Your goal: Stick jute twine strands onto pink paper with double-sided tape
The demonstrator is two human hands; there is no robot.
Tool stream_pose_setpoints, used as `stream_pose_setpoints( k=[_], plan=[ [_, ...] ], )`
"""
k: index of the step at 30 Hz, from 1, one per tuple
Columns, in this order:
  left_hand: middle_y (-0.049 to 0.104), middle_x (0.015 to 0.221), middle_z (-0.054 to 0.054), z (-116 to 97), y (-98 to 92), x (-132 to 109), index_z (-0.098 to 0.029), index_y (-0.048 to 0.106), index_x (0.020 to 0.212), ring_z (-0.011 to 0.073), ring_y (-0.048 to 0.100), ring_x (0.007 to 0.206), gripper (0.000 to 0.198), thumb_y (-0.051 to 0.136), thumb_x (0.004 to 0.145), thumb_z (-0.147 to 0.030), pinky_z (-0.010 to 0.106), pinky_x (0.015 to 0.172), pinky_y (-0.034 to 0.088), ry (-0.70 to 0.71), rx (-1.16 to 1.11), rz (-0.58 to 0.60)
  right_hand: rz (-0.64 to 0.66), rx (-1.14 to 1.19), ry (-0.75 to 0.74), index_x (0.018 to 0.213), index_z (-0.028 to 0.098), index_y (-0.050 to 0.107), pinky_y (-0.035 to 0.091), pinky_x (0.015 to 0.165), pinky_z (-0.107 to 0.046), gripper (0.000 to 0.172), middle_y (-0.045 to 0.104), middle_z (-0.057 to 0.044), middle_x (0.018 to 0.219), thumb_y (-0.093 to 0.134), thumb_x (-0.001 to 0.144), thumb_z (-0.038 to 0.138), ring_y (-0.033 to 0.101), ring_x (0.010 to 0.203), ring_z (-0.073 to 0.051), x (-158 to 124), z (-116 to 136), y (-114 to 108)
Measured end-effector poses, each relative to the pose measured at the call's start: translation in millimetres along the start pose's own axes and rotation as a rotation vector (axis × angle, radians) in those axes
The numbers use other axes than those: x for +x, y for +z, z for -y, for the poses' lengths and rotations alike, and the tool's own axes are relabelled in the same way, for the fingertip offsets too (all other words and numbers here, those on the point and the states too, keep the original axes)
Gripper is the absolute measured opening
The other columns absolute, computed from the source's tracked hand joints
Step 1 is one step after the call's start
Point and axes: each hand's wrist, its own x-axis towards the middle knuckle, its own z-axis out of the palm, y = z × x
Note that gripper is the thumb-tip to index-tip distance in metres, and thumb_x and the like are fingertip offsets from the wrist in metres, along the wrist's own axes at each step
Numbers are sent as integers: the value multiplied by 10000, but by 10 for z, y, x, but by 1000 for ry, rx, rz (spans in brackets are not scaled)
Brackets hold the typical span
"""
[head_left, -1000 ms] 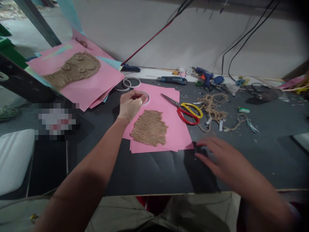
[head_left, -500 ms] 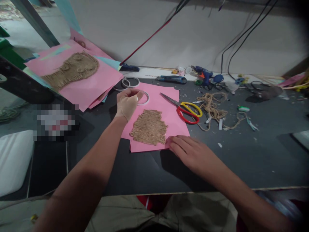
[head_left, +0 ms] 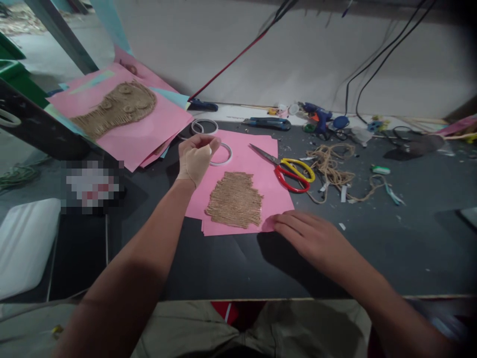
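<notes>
So the main piece here is a stack of pink card sheets (head_left: 270,191) sitting in the middle of the dark bench (head_left: 223,268), with a rough woven jute twine patch (head_left: 234,200) lying flat on top, roughly centred on the sheet.

The left hand (head_left: 196,158), wrapped in a beige bandage (head_left: 191,168), is curled into a loose fist over the upper left part of the stack. Nothing shows in it, though something small could be hidden in there, can't tell. Its fingers sit just beside a thin white tape roll (head_left: 219,163) lying on the pink card. The right hand (head_left: 313,238) is open and flat, fingers touching the lower right corner of the stack, palm down on the bench.

Just right of the patch are red-and-yellow-handled scissors (head_left: 288,185), blades resting on the pink card, then a loose tangle of jute twine (head_left: 330,171) on the bare bench. Up top-left there's a second pile of pink card (head_left: 164,127) carrying a shaped jute twine piece (head_left: 119,109) - and next to it, a couple more white tape rolls (head_left: 203,127). Along the back edge sit a blue utility knife (head_left: 266,124) and a blue glue gun (head_left: 316,115).
</notes>
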Motion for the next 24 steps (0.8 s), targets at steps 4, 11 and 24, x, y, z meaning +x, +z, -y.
stream_pose_setpoints(
  k=[4,11,24],
  plan=[
    [633,624,-9,-16,14,-19,-183,742,696,107,511,594,90,781,704,-264,274,618,457,3,9,8,28,-26,22,1131,99,681,637,796,-440,288,758,-137,1170,489,946,-11,724,1041,-311,-180,-80,15],
    [631,625,-11,6,51,-67,-187,732,681,106,529,602,63,753,710,-239,274,606,457,30,39,97,40,-5,73,1229,124,637,617,893,-467,326,739,-116,1246,523,950,-1,692,1117,-301,-502,-267,24],
    [677,680,21,73,70,-102,-201,747,698,131,555,633,117,765,689,-316,260,539,429,53,141,160,53,222,215,1266,145,671,518,1054,-501,342,674,-168,1311,626,1016,372,606,1234,-316,570,-322,12]
  ],
)
